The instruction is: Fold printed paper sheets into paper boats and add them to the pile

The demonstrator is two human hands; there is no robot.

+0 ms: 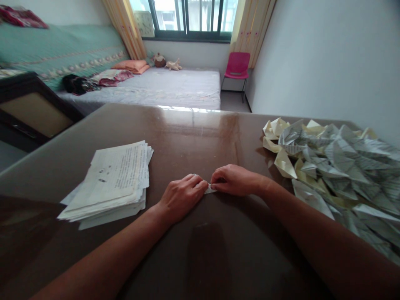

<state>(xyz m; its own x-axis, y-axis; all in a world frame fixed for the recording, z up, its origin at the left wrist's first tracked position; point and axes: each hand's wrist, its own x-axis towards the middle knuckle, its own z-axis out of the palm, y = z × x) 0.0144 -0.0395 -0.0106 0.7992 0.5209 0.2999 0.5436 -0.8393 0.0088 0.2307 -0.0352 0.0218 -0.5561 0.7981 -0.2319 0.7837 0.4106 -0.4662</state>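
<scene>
A small folded piece of paper (209, 190) shows between my hands at the middle of the table; most of it is hidden under my fingers. My left hand (184, 192) is closed over its left part, with the fingers bent and pressed down near the tabletop. On the other side, my right hand (233, 180) pinches the paper's right end between thumb and fingers. To the left lies a stack of printed paper sheets (109, 179), its edges uneven. Many folded paper boats (337, 158), some cream and some greyish with print, are heaped on the right.
The glossy brown table (175, 137) reflects the window light. Beyond its far edge stand a bed (187, 87) and a pink chair (237, 66). A dark wooden chair (34, 112) is at the left, and a white wall (328, 62) rises on the right.
</scene>
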